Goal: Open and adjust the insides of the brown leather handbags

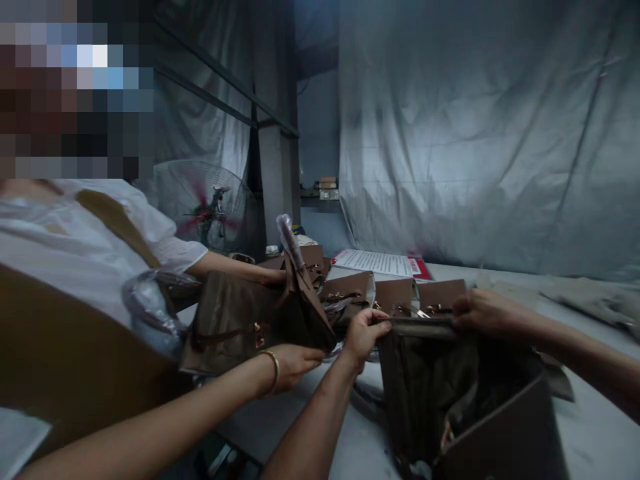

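An opened brown handbag (505,427) is in front of me on the right, its dark lining showing and a gold-coloured clasp near its lower middle. At the top left corner of its far rim, my left hand (364,339) pinches the edge between thumb and fingers. My right hand (477,310) is closed on the same rim further right, slightly blurred. Behind the rim stand several brown bags (395,293) with metal fittings. The bottom of the handbag I hold is partly outside the view.
A co-worker in a white top and brown apron (90,320) stands at left, both hands on another brown handbag (225,313) with plastic-wrapped handles. A printed sheet (375,262) lies on the white table (595,427). Grey cloth (595,300) lies far right; a large fan (205,207) stands behind.
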### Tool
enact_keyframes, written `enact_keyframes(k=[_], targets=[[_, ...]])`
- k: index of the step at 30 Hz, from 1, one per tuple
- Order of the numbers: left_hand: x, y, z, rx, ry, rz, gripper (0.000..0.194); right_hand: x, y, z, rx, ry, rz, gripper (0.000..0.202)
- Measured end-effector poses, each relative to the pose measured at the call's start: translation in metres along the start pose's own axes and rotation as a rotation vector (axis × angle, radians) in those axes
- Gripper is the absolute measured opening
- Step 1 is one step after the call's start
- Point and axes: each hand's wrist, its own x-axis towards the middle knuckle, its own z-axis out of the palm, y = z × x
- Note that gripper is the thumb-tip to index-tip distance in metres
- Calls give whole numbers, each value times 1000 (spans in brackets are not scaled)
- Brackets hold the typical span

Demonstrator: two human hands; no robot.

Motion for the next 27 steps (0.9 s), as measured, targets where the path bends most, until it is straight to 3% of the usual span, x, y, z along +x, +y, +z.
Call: enact_keyframes(k=[4, 7, 10, 12, 14, 15, 17, 19, 22, 25, 27], targets=[[1, 6, 0, 119, 34, 18, 16, -2, -5, -2, -11, -34, 36, 13], [0, 23, 15, 419, 85, 178, 12, -7, -9, -5, -33, -26, 53, 14], [-12, 48, 13, 555, 2, 280, 10, -13, -12, -7, -69, 0, 45, 14], [-29, 57, -20, 512, -117, 203, 18, -17, -14, -8, -86, 20, 32, 15], [-46, 54, -74, 500, -156, 139, 33, -20, -15, -8, -95, 33, 24, 16], [-54, 48, -104, 460, -266, 34, 37, -21, -15, -9, -97, 40, 28, 16], [-61, 29, -153, 366, -288, -87, 43, -24, -15, -9, -89, 48, 32, 16], [-61, 12, -178, 319, -280, -150, 39, -27, -15, -10, -84, 60, 40, 15], [-55, 5, -176, 355, -350, -138, 38, -30, -13, -12, -76, 83, 41, 15], [-51, 19, -155, 461, -495, -171, 50, -32, -11, -12, -68, 90, 15, 16], [-50, 31, -143, 484, -520, -236, 54, -32, -10, -11, -76, 99, 3, 16]])
